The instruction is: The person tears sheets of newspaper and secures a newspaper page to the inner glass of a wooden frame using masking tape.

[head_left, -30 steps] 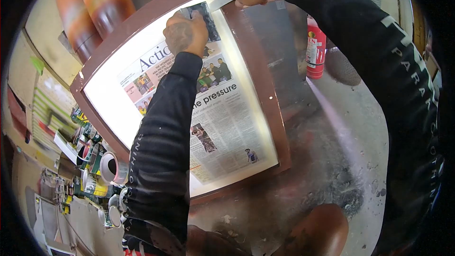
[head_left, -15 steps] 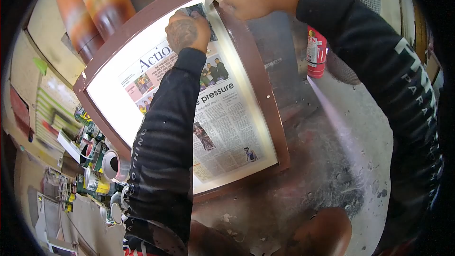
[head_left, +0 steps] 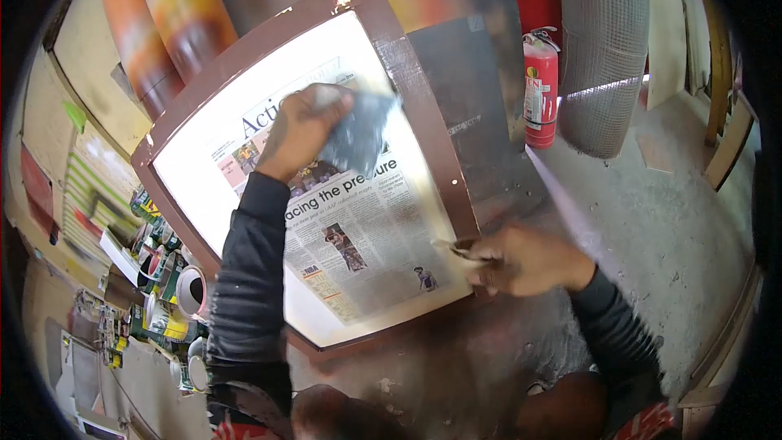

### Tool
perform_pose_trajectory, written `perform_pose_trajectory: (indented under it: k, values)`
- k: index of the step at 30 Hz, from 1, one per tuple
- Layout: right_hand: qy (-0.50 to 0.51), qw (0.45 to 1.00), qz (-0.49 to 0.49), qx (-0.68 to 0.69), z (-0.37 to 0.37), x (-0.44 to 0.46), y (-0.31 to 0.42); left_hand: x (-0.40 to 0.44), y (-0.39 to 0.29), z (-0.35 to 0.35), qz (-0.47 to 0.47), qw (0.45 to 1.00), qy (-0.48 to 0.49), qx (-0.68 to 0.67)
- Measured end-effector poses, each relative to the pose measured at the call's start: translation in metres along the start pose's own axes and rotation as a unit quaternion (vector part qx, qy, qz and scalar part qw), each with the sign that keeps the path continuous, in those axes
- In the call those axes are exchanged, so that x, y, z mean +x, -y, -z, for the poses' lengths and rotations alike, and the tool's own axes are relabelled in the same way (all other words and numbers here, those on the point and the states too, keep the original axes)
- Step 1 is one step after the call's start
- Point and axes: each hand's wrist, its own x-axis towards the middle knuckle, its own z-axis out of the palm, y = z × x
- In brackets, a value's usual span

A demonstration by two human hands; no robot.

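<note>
A framed panel with a brown border (head_left: 428,85) lies tilted before me, a newspaper page (head_left: 366,232) showing on its bright white face. My left hand (head_left: 300,130) is over the upper part of the page, fingers closed on a thin dark grey sheet (head_left: 358,134). Motion blurs that sheet, so its material is unclear. By the border's lower right side, my right hand (head_left: 529,261) pinches a crumpled brownish piece (head_left: 463,249), either cloth or paper; I cannot tell which. Its fingers partly hide it.
Several paint cans (head_left: 192,292) stand on the left. Orange-brown cylinders (head_left: 183,12) are behind the panel. At the back right, a red fire extinguisher (head_left: 540,90) stands beside a roll of wire mesh (head_left: 601,49). Grey concrete floor (head_left: 627,220) extends on the right.
My right hand has dropped from the frame's top right corner to its lower right side. My left hand has lifted the dark sheet and shifted down, uncovering more of the newspaper page.
</note>
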Motion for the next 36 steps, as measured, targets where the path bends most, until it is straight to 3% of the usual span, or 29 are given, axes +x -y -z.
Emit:
perform_pose_trajectory:
  k: [2,3,4,5,6,9,10,12,15,17,18,24,28,31,33,35,36]
  values:
    - [-0.035,0.968,-0.06,0.242,-0.037,-0.014,-0.01,-0.004,-0.001,-0.001,0.0,0.998,0.05,0.044]
    - [-0.03,0.967,-0.059,0.244,-0.051,-0.016,-0.018,0.003,0.004,-0.001,-0.108,0.979,0.065,0.16]
    - [-0.039,0.987,-0.007,0.153,-0.066,-0.016,-0.026,0.011,0.007,0.0,-0.212,0.935,0.083,0.272]
    - [-0.05,0.996,0.045,0.058,-0.076,-0.015,-0.03,0.022,-0.002,0.002,-0.188,0.913,0.128,0.34]
    - [-0.049,0.996,0.047,0.058,-0.081,-0.013,-0.031,0.031,-0.007,0.002,-0.186,0.913,0.127,0.341]
    - [0.129,0.99,-0.036,0.039,-0.08,-0.005,-0.021,0.06,-0.007,-0.004,-0.15,0.883,0.111,0.43]
    - [0.139,0.989,-0.024,0.033,-0.083,-0.001,-0.022,0.066,0.0,-0.003,-0.142,0.883,0.119,0.432]
    - [0.045,0.999,0.019,0.021,-0.094,-0.001,-0.027,0.056,-0.006,-0.001,-0.119,0.878,0.133,0.444]
    - [0.095,0.992,-0.023,0.079,-0.087,-0.002,-0.027,0.038,0.009,0.013,-0.056,0.903,0.105,0.412]
    - [0.078,0.994,-0.009,0.078,-0.089,-0.006,-0.031,0.028,0.053,0.036,-0.153,0.932,0.053,0.324]
    - [0.057,0.995,0.0,0.081,-0.09,-0.008,-0.033,0.018,0.059,0.05,-0.148,0.932,0.051,0.327]
    - [0.133,0.984,-0.062,0.104,-0.088,-0.01,-0.036,-0.061,0.113,0.133,-0.042,0.952,-0.013,0.304]
    - [0.113,0.986,-0.044,0.112,-0.101,-0.007,-0.04,-0.071,0.12,0.154,0.003,0.956,-0.013,0.293]
    - [0.161,0.978,-0.07,0.112,-0.103,-0.002,-0.036,-0.072,0.12,0.163,0.019,0.954,0.003,0.299]
    - [0.155,0.982,-0.02,0.103,-0.113,-0.003,-0.043,-0.069,0.136,0.169,0.027,0.949,0.003,0.315]
    - [0.127,0.988,-0.005,0.088,-0.119,-0.01,-0.04,-0.08,0.115,0.168,0.1,0.99,0.003,0.104]
    - [0.14,0.985,-0.019,0.096,-0.125,-0.021,-0.04,-0.09,0.116,0.166,0.058,0.998,-0.018,-0.022]
